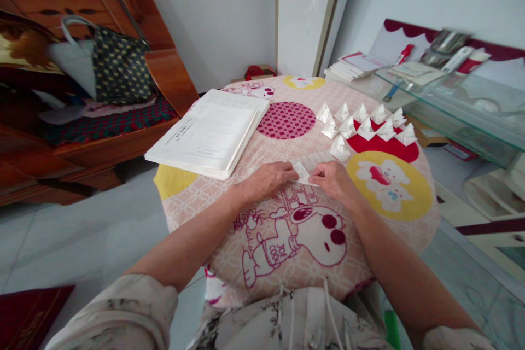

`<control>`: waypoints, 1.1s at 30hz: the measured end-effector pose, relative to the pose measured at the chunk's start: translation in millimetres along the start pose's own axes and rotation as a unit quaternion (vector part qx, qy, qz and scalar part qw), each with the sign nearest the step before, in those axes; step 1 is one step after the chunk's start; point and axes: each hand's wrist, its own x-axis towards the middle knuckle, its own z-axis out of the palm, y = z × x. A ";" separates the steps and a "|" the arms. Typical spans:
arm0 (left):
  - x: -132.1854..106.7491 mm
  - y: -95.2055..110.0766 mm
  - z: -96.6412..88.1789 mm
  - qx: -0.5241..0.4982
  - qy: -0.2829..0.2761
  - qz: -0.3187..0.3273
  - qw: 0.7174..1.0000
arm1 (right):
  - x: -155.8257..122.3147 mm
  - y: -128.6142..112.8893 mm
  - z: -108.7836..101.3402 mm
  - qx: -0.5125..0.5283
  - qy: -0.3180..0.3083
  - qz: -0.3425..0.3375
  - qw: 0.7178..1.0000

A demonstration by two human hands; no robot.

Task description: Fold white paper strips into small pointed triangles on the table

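Between my two hands lies a small folded piece of white paper (302, 173), low over the cloth-covered table. My left hand (273, 178) grips its left side with curled fingers, palm down. On the other side, my right hand (333, 178) pinches the paper's right corner. Just beyond the hands is a strip of printed white paper (314, 159), partly hidden by them. Several folded paper pieces with pointed tops (367, 128) stand in rows past my right hand, the nearest one (339, 149) a little apart from the others.
A thick stack of printed sheets (205, 128) lies on the left of the round table (197, 202). To the right is a glass shelf (463, 112) bearing cups and papers. A wooden bench (102, 158) with bags (121, 65) stands at the left.
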 end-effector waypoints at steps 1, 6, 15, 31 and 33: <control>-0.6 0.5 0.0 0.012 -0.003 0.001 1.000 | 0.1 0.2 -0.1 0.000 0.000 -0.002 1.000; -1.7 2.6 2.6 0.061 -0.011 0.018 0.998 | 0.6 0.9 -1.1 -0.006 -0.010 -0.004 1.000; -2.0 5.7 1.1 0.092 -0.023 0.019 0.995 | 0.9 0.3 -1.9 -0.004 -0.024 0.000 1.000; 2.9 15.3 5.0 0.093 -0.027 -0.013 0.995 | -0.6 -12.6 4.4 0.150 0.043 -0.026 0.987; 2.4 13.0 3.2 0.077 -0.023 -0.015 0.997 | 1.4 -15.2 11.0 0.160 0.002 -0.001 0.987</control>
